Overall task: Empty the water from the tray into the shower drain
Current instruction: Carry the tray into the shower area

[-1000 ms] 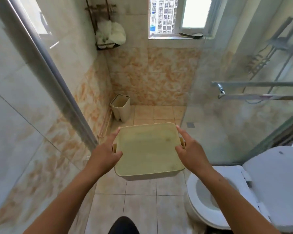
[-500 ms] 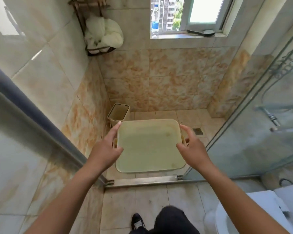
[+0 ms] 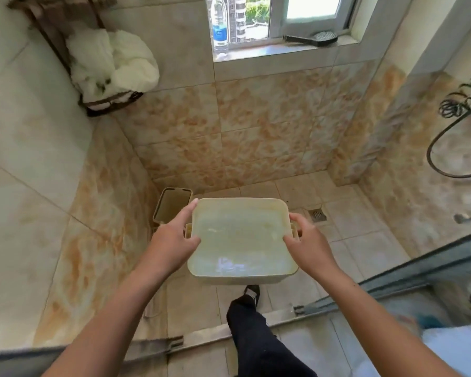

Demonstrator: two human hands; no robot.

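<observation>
A pale yellow-green tray [image 3: 242,213] with a shallow layer of water is held level in front of me, above the shower floor. My left hand [image 3: 172,240] grips its left side handle and my right hand [image 3: 307,240] grips its right side handle. The square metal shower drain [image 3: 317,215] lies in the floor tiles just beyond the tray's right far corner. One leg in dark trousers with a shoe [image 3: 252,293] stands inside the shower, below the tray.
A small beige bin [image 3: 172,204] stands in the left corner by the wall. The shower door track [image 3: 158,346] crosses the floor behind my foot; a glass panel [image 3: 433,268] is on the right. A corner rack with white cloth [image 3: 112,69] hangs high left.
I have stepped over the door track into the shower, one foot now inside. The tray, still held in both hands, has moved closer to the drain.
</observation>
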